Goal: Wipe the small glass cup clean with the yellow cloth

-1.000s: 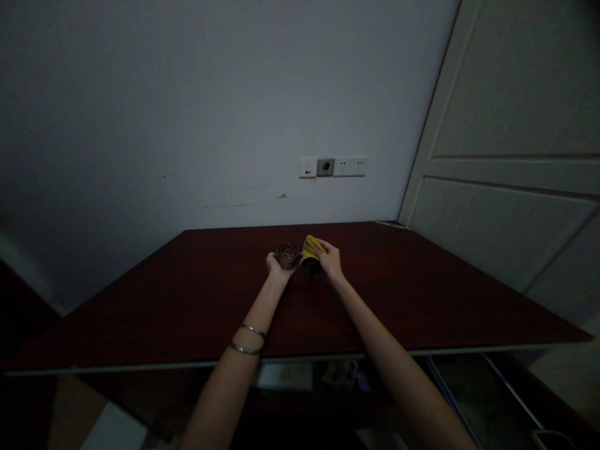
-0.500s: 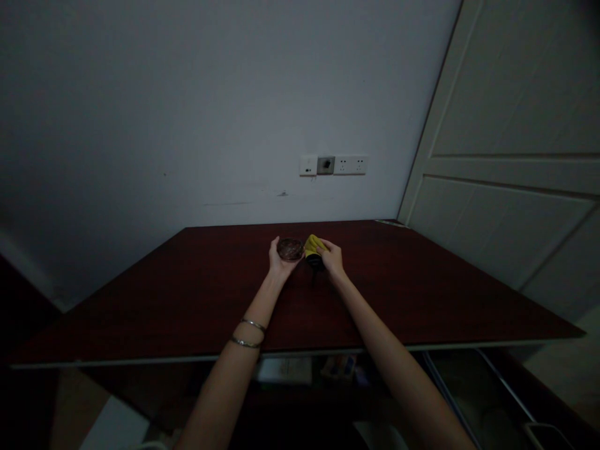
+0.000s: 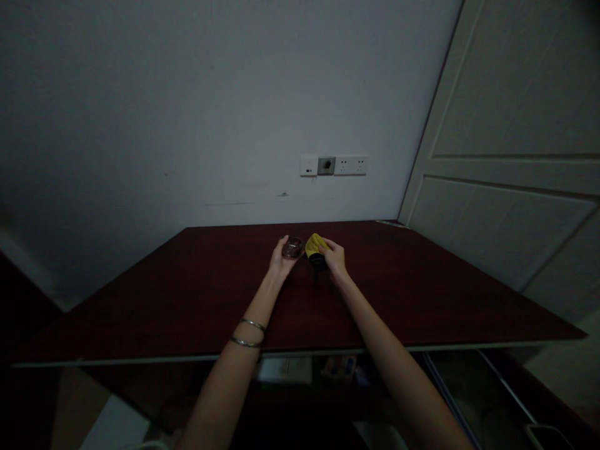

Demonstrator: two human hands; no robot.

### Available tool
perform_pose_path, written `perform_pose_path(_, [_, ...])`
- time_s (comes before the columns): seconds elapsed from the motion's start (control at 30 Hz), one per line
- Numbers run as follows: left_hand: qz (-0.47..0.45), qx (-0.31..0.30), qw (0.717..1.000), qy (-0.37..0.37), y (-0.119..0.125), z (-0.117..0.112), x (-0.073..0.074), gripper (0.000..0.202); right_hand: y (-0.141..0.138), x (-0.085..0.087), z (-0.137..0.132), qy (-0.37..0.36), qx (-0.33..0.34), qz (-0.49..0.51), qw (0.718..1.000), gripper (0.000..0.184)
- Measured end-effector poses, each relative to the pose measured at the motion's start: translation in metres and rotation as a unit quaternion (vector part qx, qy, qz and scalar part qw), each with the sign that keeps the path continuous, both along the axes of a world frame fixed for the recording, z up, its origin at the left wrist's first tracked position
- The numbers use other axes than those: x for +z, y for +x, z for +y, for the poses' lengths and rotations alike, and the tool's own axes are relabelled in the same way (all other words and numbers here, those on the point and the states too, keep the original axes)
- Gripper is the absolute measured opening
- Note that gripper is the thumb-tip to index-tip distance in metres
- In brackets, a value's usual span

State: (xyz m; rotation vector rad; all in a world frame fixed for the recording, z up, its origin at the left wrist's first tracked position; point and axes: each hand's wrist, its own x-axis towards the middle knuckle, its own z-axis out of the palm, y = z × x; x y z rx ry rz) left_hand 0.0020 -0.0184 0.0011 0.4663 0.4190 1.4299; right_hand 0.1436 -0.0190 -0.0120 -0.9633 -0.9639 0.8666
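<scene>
Head view only. Your left hand (image 3: 280, 262) is cupped, fingers curled up around a small round clear glass dish (image 3: 293, 247), and has firm hold of it. The dish sits more edge-on than it did a second ago, its face turned further from the camera. Your right hand (image 3: 335, 257) is partly closed over a crumpled yellow cloth (image 3: 315, 245), pressing it against a dark object (image 3: 319, 262) underneath. Can't tell what that object is; the cloth and the dim light hide it. Dish and cloth are just beside each other, not touching. Both sit above the middle of the dark red wood-grain counter (image 3: 187, 300), near its far edge. Can't tell if either hand rests on the surface.

Two thin metal bangles (image 3: 248, 332) on your left forearm. White wall socket strip (image 3: 334, 165) at upper centre, with a dark knob module; no brand or writing readable. White panelled door (image 3: 506, 125) at right of frame. White box (image 3: 284, 370) on a shelf below the counter edge, too dim to read.
</scene>
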Motion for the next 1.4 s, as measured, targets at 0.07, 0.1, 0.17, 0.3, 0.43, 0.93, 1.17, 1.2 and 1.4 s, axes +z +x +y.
perform_pose_path(0.07, [0.006, 0.008, 1.0, 0.005, 0.001, -0.002, 0.002, 0.011, -0.001, 0.001, -0.001, 0.012, 0.0, 0.016, 1.0, 0.04])
perform_pose_path(0.1, [0.01, 0.016, 1.0, 0.006, 0.002, -0.003, 0.003, 0.011, -0.001, 0.001, -0.002, 0.017, 0.003, 0.023, 1.0, 0.041])
perform_pose_path(0.17, [0.019, 0.032, 0.999, 0.012, 0.005, -0.006, 0.006, 0.013, -0.003, 0.002, -0.003, 0.019, 0.009, 0.033, 0.999, 0.042])
perform_pose_path(0.3, [0.032, 0.066, 0.997, 0.031, 0.01, -0.011, 0.009, 0.015, -0.009, 0.005, -0.009, 0.017, 0.027, 0.056, 0.998, 0.042])
perform_pose_path(0.43, [0.037, 0.098, 0.994, 0.04, 0.012, -0.012, 0.008, 0.017, -0.016, 0.011, -0.022, 0.019, 0.1, 0.119, 0.988, 0.041])
perform_pose_path(0.93, [0.096, 0.051, 0.987, 0.116, 0.014, -0.017, 0.01, 0.02, 0.002, 0.027, -0.029, -0.208, 0.307, 0.237, 0.898, 0.021])
perform_pose_path(1.17, [0.092, 0.055, 0.987, 0.121, 0.007, -0.015, 0.011, 0.022, 0.012, 0.035, -0.04, -0.128, 0.42, 0.291, 0.85, 0.046])
perform_pose_path(1.2, [0.085, 0.059, 0.987, 0.12, 0.006, -0.015, 0.011, 0.022, 0.012, 0.035, -0.04, -0.119, 0.423, 0.298, 0.848, 0.045])
perform_pose_path(1.4, [0.046, 0.061, 0.99, 0.116, 0.002, -0.01, 0.011, 0.025, 0.01, 0.029, -0.035, -0.124, 0.334, 0.344, 0.869, 0.021])
